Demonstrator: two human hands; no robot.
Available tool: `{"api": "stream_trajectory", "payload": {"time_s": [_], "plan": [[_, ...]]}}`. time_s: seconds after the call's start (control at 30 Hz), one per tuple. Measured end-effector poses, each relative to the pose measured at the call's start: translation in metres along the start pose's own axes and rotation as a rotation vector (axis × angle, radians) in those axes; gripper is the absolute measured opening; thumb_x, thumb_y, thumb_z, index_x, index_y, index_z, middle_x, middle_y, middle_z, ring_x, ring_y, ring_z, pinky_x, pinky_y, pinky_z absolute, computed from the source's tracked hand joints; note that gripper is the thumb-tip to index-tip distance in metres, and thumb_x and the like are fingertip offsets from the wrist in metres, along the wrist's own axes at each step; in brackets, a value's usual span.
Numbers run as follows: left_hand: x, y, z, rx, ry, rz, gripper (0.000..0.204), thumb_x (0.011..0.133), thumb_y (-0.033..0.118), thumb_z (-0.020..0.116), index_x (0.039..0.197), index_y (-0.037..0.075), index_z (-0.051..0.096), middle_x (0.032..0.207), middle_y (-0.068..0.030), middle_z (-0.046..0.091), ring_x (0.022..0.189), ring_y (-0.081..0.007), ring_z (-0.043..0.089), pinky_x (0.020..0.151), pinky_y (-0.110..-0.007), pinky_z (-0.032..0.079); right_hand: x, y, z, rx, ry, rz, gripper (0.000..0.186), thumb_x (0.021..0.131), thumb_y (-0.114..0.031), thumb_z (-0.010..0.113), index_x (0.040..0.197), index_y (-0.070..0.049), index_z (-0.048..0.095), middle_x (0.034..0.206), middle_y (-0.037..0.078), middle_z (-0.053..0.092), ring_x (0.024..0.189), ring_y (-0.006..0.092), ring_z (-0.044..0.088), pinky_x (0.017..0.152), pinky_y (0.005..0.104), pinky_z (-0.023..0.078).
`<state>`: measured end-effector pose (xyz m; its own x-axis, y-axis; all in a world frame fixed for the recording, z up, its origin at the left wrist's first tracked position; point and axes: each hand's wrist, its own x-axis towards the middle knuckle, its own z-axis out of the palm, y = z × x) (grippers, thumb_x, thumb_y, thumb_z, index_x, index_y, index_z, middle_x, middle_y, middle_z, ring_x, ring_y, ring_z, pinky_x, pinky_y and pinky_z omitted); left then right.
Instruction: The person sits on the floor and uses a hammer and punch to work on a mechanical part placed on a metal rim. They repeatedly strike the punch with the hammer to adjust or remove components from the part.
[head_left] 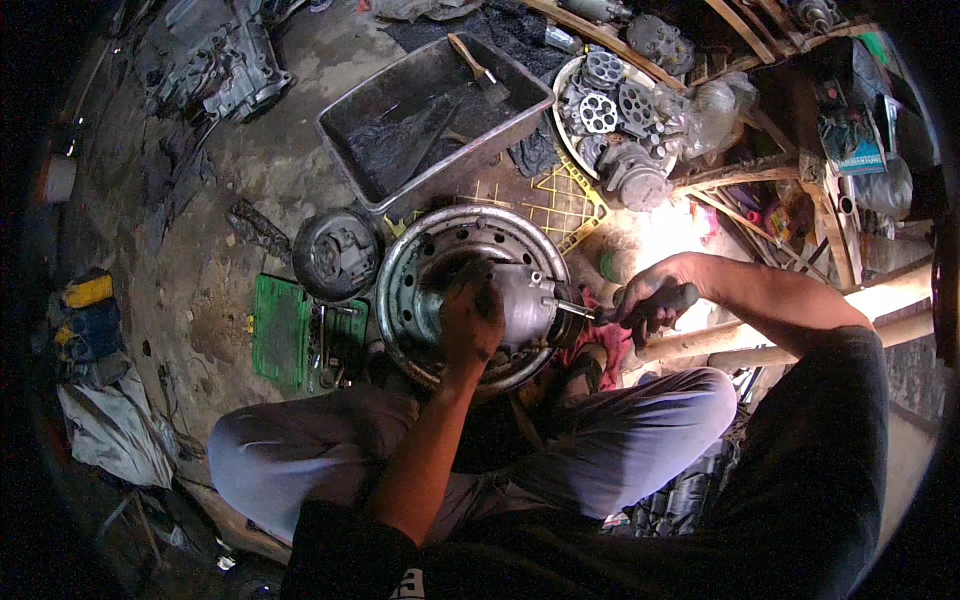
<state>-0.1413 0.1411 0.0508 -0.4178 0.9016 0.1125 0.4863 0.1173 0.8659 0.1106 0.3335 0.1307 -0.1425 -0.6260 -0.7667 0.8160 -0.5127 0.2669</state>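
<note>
A silver cylindrical metal housing [525, 310] lies on its side inside a round steel wheel rim [410, 250]. My left hand [470, 315] grips the housing, fingers curled over its near-left part. My right hand [655, 295] is closed on a dark tool [675, 298] at the housing's right, from which a slim shiny shank [575, 310] reaches to a fitting on the housing. Whether the shank's tip is seated is too small to tell. A red cloth [610, 370] lies under the tool, beside the rim.
A green tool case [280, 330] and bowl of parts [335, 255] sit left of the rim. Beyond are a dark tray with a brush [340, 130], yellow crate [565, 210], basin of metal parts [570, 145] and a large casting [215, 70]. Wooden frames [730, 175] crowd the right.
</note>
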Motion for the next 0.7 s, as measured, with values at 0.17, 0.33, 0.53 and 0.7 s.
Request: {"api": "stream_trajectory", "payload": {"time_s": [0.17,0.33,0.53,0.7], "plan": [[-0.003,0.003,0.003,0.045,0.007,-0.003,0.032,0.088,0.011,0.058,0.117,0.000,0.065,0.117,-0.0230,0.064,0.108,-0.0408,0.060,0.098,-0.045,0.046,-0.007,-0.028,-0.024,-0.146,-0.069,0.100,0.023,0.096,-0.027,0.057,0.085,-0.007,0.058,0.074,0.010,0.064,0.045,0.0050,0.047,0.034,0.0181,0.039],[-0.008,0.007,0.007,0.104,-0.056,-0.093,0.032,0.088,0.012,0.058,0.117,0.001,0.065,0.117,-0.0223,0.064,0.109,-0.0406,0.060,0.097,-0.045,0.046,-0.002,-0.056,-0.052,-0.103,-0.307,0.221,0.022,0.097,-0.026,0.056,0.094,-0.004,0.054,0.071,0.003,0.054,0.046,0.0045,0.044,0.035,0.0175,0.036],[-0.008,0.007,0.007,0.069,-0.046,-0.038,0.031,0.088,0.013,0.058,0.116,0.002,0.066,0.117,-0.0219,0.064,0.108,-0.0404,0.059,0.097,-0.046,0.045,0.006,-0.045,-0.055,-0.122,-0.206,0.240,0.022,0.100,-0.025,0.050,0.088,-0.007,0.052,0.072,0.007,0.058,0.039,0.0047,0.040,0.030,0.0185,0.034],[-0.011,0.004,0.009,0.147,0.012,-0.078,0.031,0.087,0.014,0.057,0.115,0.003,0.066,0.115,-0.0218,0.064,0.105,-0.0407,0.060,0.095,-0.047,0.046,-0.004,0.009,-0.025,-0.128,0.022,-0.355,0.020,0.093,-0.027,0.060,0.084,-0.009,0.058,0.079,0.012,0.067,0.043,0.0064,0.045,0.035,0.0211,0.035]]}}
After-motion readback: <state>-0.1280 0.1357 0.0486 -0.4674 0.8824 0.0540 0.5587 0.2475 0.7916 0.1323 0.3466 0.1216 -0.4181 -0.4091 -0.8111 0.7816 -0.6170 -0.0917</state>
